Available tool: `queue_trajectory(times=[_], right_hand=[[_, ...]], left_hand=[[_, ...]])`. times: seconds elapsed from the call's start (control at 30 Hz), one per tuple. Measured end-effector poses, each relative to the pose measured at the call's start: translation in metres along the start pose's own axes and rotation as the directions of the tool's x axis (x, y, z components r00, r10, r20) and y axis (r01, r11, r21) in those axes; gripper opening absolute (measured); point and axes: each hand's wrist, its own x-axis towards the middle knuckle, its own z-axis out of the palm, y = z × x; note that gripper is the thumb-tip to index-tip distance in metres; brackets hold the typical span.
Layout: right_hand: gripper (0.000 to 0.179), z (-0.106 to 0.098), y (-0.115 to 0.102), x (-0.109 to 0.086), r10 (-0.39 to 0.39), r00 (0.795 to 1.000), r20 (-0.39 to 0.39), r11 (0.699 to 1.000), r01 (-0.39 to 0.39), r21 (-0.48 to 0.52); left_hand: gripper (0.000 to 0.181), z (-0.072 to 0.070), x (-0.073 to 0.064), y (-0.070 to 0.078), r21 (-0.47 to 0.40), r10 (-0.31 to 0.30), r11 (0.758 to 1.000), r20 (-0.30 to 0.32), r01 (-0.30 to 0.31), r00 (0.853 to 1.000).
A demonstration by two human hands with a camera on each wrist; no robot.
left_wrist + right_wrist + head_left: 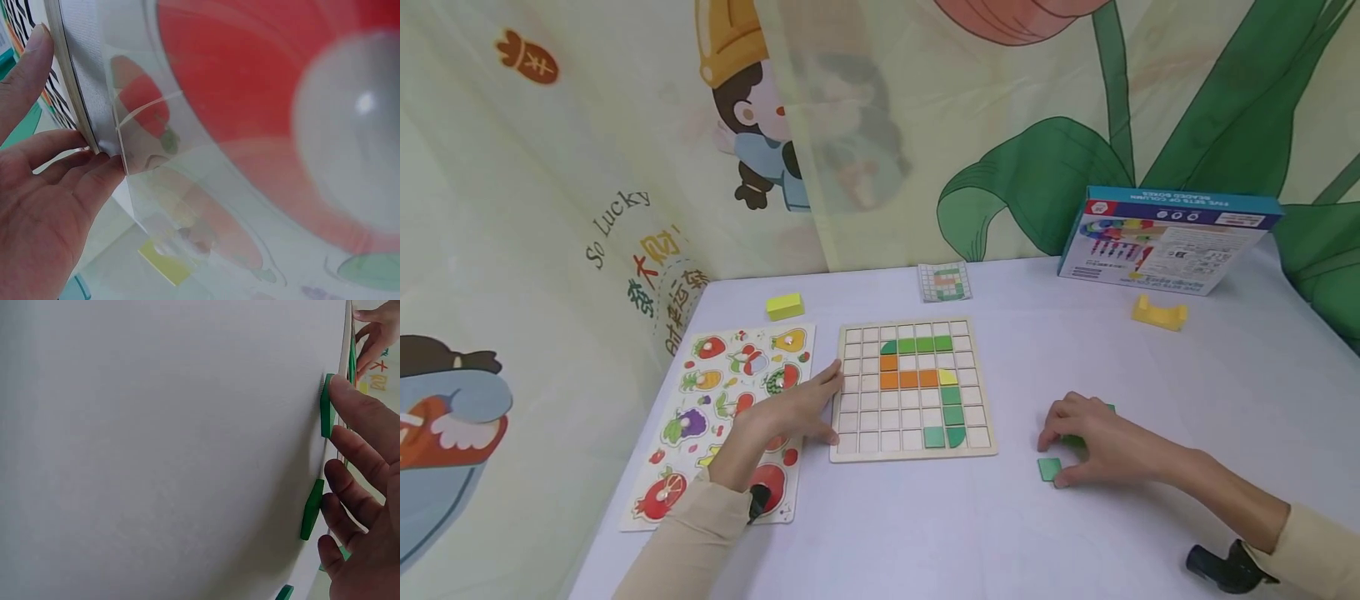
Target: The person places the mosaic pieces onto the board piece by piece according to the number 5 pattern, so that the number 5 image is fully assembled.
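Note:
My left hand (790,408) rests along the left edge of a wooden grid board (857,400), its fingers extended, as the left wrist view (56,181) also shows. Orange, green and one yellow piece form a figure on the grid. At the right, my right hand (1105,442) hovers low with bent, spread fingers. Its thumb touches or nearly touches a green square tile (1049,469), and the index fingertip is near the opposite edge. Another green tile (312,509) lies by the other fingers in the right wrist view. More green pieces are partly hidden under the hand.
A fruit puzzle board (681,454) lies beneath my left forearm. Behind stand a yellow block (785,307), a small pattern card (945,282), a yellow curved piece (1159,313) and a blue-topped box (1165,242). A printed curtain (880,233) hangs beyond the white table.

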Motion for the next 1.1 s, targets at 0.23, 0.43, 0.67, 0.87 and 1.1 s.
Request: queue_trajectory(times=[0.23, 0.43, 0.67, 0.87, 1.1], right_hand=[[0.025, 0.003, 0.002, -0.005, -0.056, 0.996, -0.071, 0.998, 0.055, -0.014], [0.023, 0.003, -0.002, 0.001, -0.025, 0.992, -0.121, 0.999, 0.022, -0.028], [0.021, 0.003, -0.021, 0.027, -0.048, 0.981, -0.187, 0.999, 0.046, -0.012], [0.018, 0.011, -0.057, 0.062, -0.138, 0.966, -0.219, 0.990, 0.140, -0.006], [0.018, 0.027, -0.092, 0.091, -0.190, 0.959, -0.213, 0.981, 0.191, -0.016]], left_hand=[[0.092, -0.001, -0.001, 0.002, -0.005, -0.005, 1.000, 0.001, 0.005, 1.000], [0.092, 0.000, -0.001, 0.001, -0.006, -0.008, 1.000, -0.002, 0.008, 1.000], [0.093, 0.001, -0.001, -0.001, -0.002, -0.001, 1.000, -0.004, 0.001, 1.000], [0.093, 0.002, -0.001, 0.000, 0.002, -0.011, 1.000, -0.002, 0.011, 1.000], [0.093, 0.002, -0.001, -0.001, 0.018, -0.011, 1.000, -0.010, 0.011, 1.000]])
